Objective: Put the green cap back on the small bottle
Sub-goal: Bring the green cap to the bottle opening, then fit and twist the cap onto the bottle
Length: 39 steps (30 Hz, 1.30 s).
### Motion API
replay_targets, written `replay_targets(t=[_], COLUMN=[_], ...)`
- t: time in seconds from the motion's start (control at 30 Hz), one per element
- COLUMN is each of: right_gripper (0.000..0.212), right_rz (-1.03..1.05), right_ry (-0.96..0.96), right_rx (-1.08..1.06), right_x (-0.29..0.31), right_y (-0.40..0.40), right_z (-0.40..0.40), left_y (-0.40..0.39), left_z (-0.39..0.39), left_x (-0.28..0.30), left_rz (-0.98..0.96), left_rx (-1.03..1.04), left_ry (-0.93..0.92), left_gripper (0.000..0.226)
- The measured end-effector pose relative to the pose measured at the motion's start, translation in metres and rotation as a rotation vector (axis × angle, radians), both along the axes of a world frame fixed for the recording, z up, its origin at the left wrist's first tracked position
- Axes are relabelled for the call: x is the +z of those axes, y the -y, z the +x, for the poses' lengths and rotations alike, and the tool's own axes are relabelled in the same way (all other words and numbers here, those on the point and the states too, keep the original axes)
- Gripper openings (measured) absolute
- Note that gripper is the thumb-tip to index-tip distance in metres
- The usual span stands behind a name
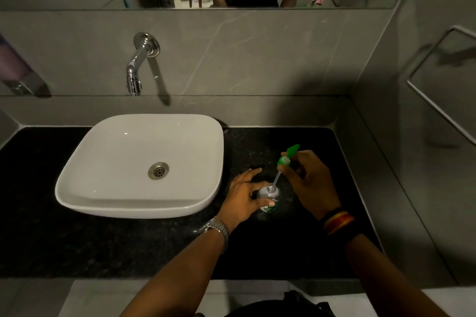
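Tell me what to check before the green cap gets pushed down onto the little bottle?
1. Bottle held steady: ok. The left hand grips the small bottle standing on the black counter.
2. Cap held: ok. The right hand pinches the green cap.
3. Tube in the opening: ok. The clear tube under the cap reaches the bottle's mouth; how deep it goes, cannot tell.
4. Cap lined up straight: not ok. Cap and tube lean away to the right above the bottle.
5. Cap seated: not ok. It sits well above the neck.
6. Room to work: ok. The white sink lies off to the left.
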State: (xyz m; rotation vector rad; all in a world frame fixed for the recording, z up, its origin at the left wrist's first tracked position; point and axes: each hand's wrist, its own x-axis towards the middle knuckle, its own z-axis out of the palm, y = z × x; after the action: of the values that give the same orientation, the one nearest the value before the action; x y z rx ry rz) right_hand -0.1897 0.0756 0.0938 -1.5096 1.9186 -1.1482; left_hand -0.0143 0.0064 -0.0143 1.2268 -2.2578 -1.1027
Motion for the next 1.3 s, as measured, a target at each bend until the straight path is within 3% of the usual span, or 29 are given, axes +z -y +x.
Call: replay_targets(t=[0.23, 0.37, 0.5, 0.57, 0.73, 0.87, 0.97, 1.1, 1.23, 1.3], right_gripper=[0.029, 0.024, 0.047, 0.048, 0.032, 0.028, 0.041, 0.042, 0.028, 0.037], right_rz=[0.282, 0.339, 0.377, 0.386, 0.253, 0.264, 0.342, 0.279, 0.225, 0.252], right_ry=[-0.257, -0.33, -0.374, -0.317, 0.13, 0.054, 0.0, 0.163, 0.062, 0.004], right_rx=[0.118, 0.058, -0.078, -0.098, 0.041, -0.044, -0.147, 0.013, 0.018, -0.035], right_x=[-0.043, -0.046, -0.043, -0.045, -0.059, -0.061, -0.061, -0.066, -0.067, -0.064], right_y=[0.0, 0.004, 0.008, 0.009, 0.001, 0.005, 0.01, 0.002, 0.004, 0.009], right_z=[0.005, 0.014, 0.018, 0.019, 0.009, 0.01, 0.013, 0.004, 0.004, 0.005], left_y=[0.002, 0.002, 0.002, 0.002, 0.002, 0.004, 0.005, 0.005, 0.005, 0.005], left_z=[-0.002, -0.003, -0.003, -0.003, -0.003, -0.003, -0.003, -0.003, -0.004, -0.003], left_x=[-0.015, -0.018, -0.018, -0.019, -0.016, -0.017, -0.016, -0.015, -0.015, -0.014], left_rz=[-0.014, -0.024, -0.042, -0.054, -0.039, -0.045, -0.041, -0.034, -0.042, -0.042], left_rx=[0.016, 0.016, 0.017, 0.019, 0.015, 0.019, 0.009, 0.013, 0.018, 0.016], left_ry=[-0.021, -0.038, -0.027, -0.014, -0.002, 0.006, 0.021, 0.032, 0.038, 0.039], left_gripper=[0.059, 0.058, 0.058, 0.056, 0.058, 0.058, 0.058, 0.061, 0.06, 0.06])
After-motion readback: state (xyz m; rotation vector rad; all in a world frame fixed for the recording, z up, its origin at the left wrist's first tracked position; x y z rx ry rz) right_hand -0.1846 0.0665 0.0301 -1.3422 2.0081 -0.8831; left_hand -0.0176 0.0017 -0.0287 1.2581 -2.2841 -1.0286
